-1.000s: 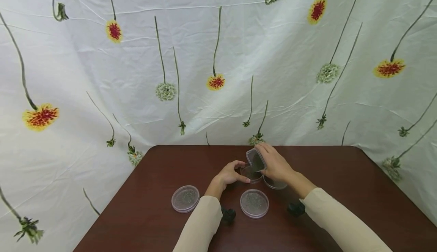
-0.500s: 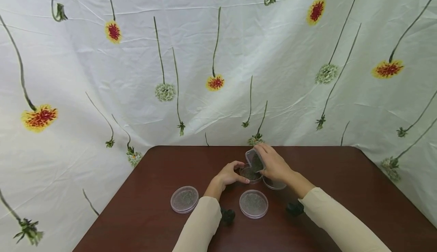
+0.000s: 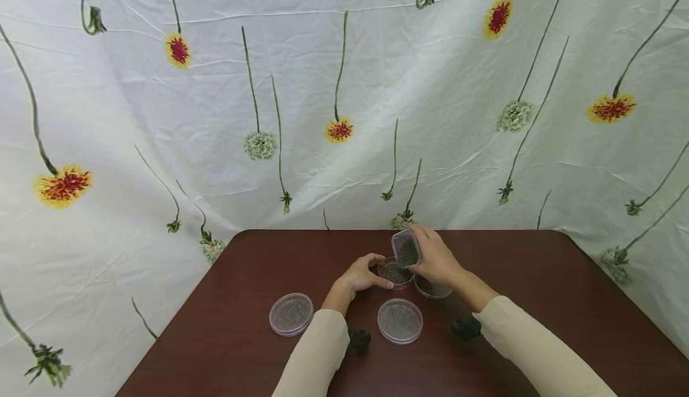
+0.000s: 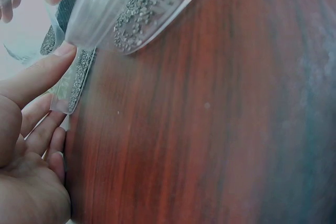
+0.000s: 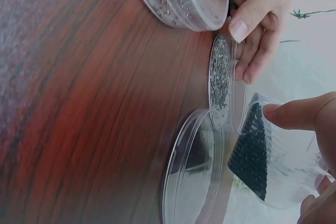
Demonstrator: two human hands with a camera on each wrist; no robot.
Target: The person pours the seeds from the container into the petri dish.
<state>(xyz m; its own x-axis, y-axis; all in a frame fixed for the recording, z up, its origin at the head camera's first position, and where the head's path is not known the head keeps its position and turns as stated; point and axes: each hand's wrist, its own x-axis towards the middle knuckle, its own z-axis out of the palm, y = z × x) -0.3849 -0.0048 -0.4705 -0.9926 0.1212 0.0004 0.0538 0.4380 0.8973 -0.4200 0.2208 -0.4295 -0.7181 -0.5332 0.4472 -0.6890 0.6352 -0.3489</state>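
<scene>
In the head view my left hand (image 3: 359, 275) holds a clear petri dish (image 3: 395, 276) at the table's far side, thumb and fingers at its rim. Grey-dark granules cover the dish's bottom, as the right wrist view also shows. My right hand (image 3: 435, 259) grips a clear squarish plastic container (image 3: 407, 250), tilted over that dish. Dark granules (image 5: 252, 153) are banked against one side of the container. Beside the dish, below my right hand, lies a clear petri dish part (image 5: 191, 182) with no granules visible in it.
Two covered petri dishes with granules stand nearer: one (image 3: 291, 314) left of my left forearm, another (image 3: 400, 321) between the forearms. Dark objects (image 3: 359, 339) show beneath both wrists. The brown table (image 3: 242, 277) ends at a white flowered cloth (image 3: 215, 116).
The container has shifted slightly to the right and tips less steeply. More granules show in the dish than a second ago. My left hand stays in place.
</scene>
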